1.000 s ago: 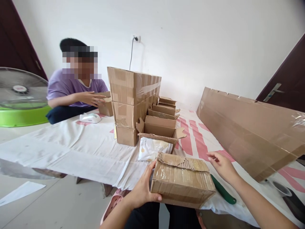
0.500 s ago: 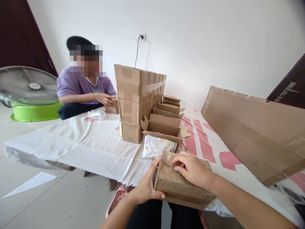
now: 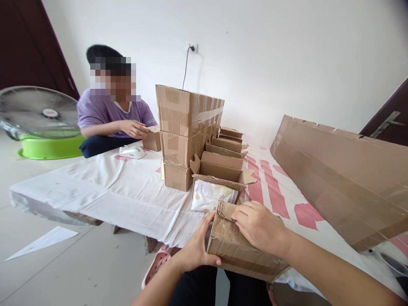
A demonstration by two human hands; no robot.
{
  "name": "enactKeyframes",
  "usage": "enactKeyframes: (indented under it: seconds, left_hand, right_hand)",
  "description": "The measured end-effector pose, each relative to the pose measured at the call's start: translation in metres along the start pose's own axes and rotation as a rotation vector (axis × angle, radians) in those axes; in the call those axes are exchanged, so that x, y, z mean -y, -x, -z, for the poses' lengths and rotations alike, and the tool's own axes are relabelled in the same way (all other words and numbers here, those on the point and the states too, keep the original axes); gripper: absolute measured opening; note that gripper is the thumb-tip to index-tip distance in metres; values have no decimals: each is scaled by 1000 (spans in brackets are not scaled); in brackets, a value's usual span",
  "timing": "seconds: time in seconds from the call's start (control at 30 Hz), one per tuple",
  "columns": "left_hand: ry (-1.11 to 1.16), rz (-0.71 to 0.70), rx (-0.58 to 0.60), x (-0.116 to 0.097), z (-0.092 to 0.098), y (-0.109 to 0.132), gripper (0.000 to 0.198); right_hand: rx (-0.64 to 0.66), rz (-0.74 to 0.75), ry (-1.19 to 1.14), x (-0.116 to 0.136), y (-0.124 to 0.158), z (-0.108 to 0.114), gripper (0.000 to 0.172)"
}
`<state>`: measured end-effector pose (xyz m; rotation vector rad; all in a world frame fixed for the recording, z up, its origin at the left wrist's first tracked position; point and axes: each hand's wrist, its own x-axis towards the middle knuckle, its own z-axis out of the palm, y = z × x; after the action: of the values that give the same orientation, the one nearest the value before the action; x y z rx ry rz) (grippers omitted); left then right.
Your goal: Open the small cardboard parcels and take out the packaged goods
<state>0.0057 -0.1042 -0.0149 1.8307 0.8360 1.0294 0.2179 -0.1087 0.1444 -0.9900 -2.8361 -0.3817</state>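
Note:
A taped brown cardboard box rests at the table's near edge, above my knees. My left hand grips its left end, thumb on the near side and fingers round the far side. On its top, my right hand has its fingers curled together at the flap near the left end; what the fingertips pinch is hidden. Just behind the box lies a white printed packet, leaning on an open cardboard box.
Taped boxes stand stacked at the centre, beside a row of open boxes. A large cardboard piece fills the right. Across the table, a person handles a small box near a white dispenser.
My right hand's fingers have curled further over the box top, and its back has turned more toward the camera. The person's hand has shifted slightly on the small box.

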Motion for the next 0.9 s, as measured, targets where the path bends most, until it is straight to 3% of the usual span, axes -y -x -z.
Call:
enactKeyframes:
  seconds: [0.9]
  left_hand:
    - [37, -23, 2, 3, 1, 0, 128]
  right_hand:
    - [54, -22, 47, -4, -11, -15, 21]
